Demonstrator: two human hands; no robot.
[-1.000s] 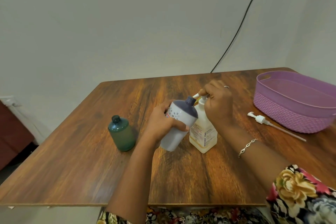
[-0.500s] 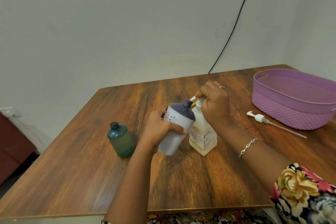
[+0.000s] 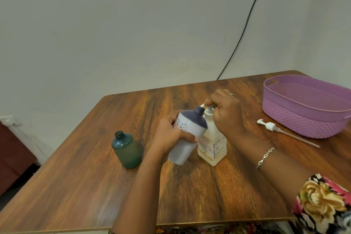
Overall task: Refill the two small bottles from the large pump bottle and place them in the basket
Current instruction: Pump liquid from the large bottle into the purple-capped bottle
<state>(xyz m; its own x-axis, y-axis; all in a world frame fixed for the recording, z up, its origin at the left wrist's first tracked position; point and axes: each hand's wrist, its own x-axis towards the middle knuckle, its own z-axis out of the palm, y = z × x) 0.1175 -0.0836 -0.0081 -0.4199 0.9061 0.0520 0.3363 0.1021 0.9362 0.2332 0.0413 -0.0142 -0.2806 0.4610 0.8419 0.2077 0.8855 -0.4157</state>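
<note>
Over the wooden table (image 3: 190, 192) the left hand (image 3: 169, 135) is gripping the tilted white bottle (image 3: 190, 125), fingers wrapped, mouth at the spout. The right hand (image 3: 228, 118) is curling over the pump bottle (image 3: 212, 148) top. Slow presses should avoid drips.

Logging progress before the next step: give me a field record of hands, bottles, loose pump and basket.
left hand: grips white bottle, tilted, mouth at the pump spout
right hand: fingers curled on pump bottle head
green bottle: upright, uncapped, apart at left on table
basket: far right, no bottle seen inside
loose pump: lying on table beside basket
</note>
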